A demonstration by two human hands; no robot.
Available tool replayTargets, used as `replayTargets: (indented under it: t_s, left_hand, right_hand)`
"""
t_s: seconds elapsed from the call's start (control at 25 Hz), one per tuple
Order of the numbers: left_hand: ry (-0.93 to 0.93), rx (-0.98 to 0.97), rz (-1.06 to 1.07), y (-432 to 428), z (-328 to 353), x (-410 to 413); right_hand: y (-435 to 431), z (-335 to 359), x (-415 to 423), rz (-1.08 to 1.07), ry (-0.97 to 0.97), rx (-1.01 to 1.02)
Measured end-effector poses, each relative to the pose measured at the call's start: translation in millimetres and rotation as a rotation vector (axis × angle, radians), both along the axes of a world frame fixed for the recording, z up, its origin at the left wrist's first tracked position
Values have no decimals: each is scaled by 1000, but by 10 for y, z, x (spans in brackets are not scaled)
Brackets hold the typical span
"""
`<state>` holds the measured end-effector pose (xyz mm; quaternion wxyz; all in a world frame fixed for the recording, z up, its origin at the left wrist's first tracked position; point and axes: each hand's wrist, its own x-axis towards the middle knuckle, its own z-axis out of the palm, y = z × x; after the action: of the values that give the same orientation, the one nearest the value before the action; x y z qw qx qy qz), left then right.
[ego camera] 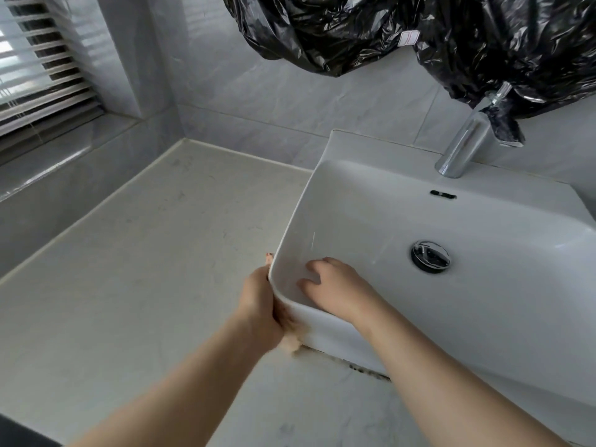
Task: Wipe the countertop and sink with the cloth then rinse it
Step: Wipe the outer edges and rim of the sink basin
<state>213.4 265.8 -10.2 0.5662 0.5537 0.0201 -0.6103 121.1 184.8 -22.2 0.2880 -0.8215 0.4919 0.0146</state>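
Touching 1 sink [490, 217]: L hand [258, 301], R hand [333, 287].

Grey marbled wall tiles [258, 91]; daylit window blinds [38, 69] at left, grey sill [64, 166] below; crumpled black plastic bag [419, 33] top right.

Countertop [129, 285] lies open leftward; sink [483, 304] wall and faucet [467, 143] block rightward.

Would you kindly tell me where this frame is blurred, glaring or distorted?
Head view: motion blur smears the left hand and the beige patch below it; the right hand inside the white ceramic sink is sharper; daylight bleaches the slatted window blind; highlights streak the chrome faucet; the wide lens bows the edges of the pale stone countertop.
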Motion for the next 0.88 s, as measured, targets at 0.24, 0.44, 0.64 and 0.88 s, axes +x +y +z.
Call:
replayTargets:
  t_s: [0.24, 0.44, 0.64, 0.88]
  left_hand:
    - [-49, -85, 182, 137, 126, -284]
    - [-296, -77, 50, 38, 123, -109]
    - [-1312, -508, -116, 319, -300, -138]
    - [-2123, -796, -554, 372, -341, 187]
  right_hand:
    - [151, 208, -153, 43, -96, 28]
    - [372, 400, -358, 142, -45, 13]
    - [539, 449, -659, 176, 6, -168]
    - [608, 441, -763, 97, 14, -209]
